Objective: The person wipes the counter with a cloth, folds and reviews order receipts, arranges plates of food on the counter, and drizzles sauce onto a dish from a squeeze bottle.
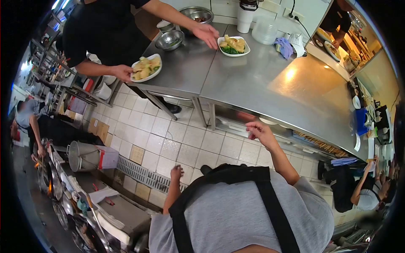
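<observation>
My left hand (pixel 177 172) hangs over the tiled floor near my waist, its fingers loosely bent and nothing visible in it. My right hand (pixel 260 134) is raised beside the front edge of the steel counter (pixel 270 88), fingers half curled and apart, with no held object visible. Ahead, a co-worker's hand (pixel 122 73) grips a white dish (pixel 145 78) of pale yellow food pieces. The co-worker's other hand (pixel 206 34) reaches, spread, beside a second white dish (pixel 245 52) holding similar pieces and green vegetables on the counter.
Metal bowls (pixel 169 40), a white cup (pixel 244 20), a clear plastic container (pixel 264 31) and a purple cloth (pixel 284 47) stand along the counter's back. A floor drain grate (pixel 141 173) and a large pot (pixel 80 156) are left. Other people work at both sides.
</observation>
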Demonstrator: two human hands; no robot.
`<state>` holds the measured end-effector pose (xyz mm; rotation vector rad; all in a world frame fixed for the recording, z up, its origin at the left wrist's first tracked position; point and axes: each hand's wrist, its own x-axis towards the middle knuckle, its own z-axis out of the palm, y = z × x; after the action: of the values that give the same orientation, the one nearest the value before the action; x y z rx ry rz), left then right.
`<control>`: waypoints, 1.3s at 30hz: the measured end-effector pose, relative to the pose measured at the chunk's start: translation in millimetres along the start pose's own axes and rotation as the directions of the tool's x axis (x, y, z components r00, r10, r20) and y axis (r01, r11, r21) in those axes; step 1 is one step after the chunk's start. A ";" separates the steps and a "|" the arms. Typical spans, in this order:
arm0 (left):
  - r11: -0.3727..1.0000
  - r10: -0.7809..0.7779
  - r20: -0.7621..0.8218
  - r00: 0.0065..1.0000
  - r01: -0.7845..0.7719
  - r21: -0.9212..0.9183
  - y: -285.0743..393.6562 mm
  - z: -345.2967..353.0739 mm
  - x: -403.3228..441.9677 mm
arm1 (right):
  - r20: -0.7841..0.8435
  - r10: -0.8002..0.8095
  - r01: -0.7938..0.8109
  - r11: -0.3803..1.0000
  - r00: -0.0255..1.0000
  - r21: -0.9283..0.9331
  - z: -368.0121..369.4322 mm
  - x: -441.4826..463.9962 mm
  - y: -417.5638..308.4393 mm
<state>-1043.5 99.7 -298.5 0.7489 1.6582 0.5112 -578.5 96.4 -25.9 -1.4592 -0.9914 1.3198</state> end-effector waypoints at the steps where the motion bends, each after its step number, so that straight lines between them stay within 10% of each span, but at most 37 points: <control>1: 1.000 0.029 0.006 1.000 -0.028 -0.004 18.6 19.9 -6.9 | -0.010 0.001 -0.001 1.000 1.000 -0.006 -16.3 -6.8 1.2; 14: 0.833 0.481 0.185 0.857 -0.381 -0.400 226.0 202.8 -123.9 | -0.193 -0.016 0.091 0.917 0.981 0.389 -174.5 58.6 -20.5; 23: 0.669 0.646 -0.026 0.763 -0.583 -0.461 380.5 219.0 -73.9 | -0.106 0.081 -0.021 0.879 0.991 0.477 -151.4 243.1 -62.4; 30: 0.759 0.646 -0.001 0.763 -0.643 -0.106 488.9 214.8 17.0 | -0.049 0.182 -0.158 0.936 0.982 0.316 -132.1 328.2 -90.1; 36: 0.661 0.615 0.329 0.717 -0.696 0.279 519.2 209.8 64.4 | -0.118 0.167 -0.127 0.950 0.979 0.285 -168.6 299.6 -82.8; 39: 0.779 0.551 0.354 0.756 -0.618 0.106 513.8 220.1 45.9 | -0.114 0.168 -0.124 0.939 0.979 0.320 -213.8 249.2 -69.8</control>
<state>-731.4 476.7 -24.6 1.4661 1.1715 0.6184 -338.7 331.2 -21.2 -1.3783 -0.5610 1.3881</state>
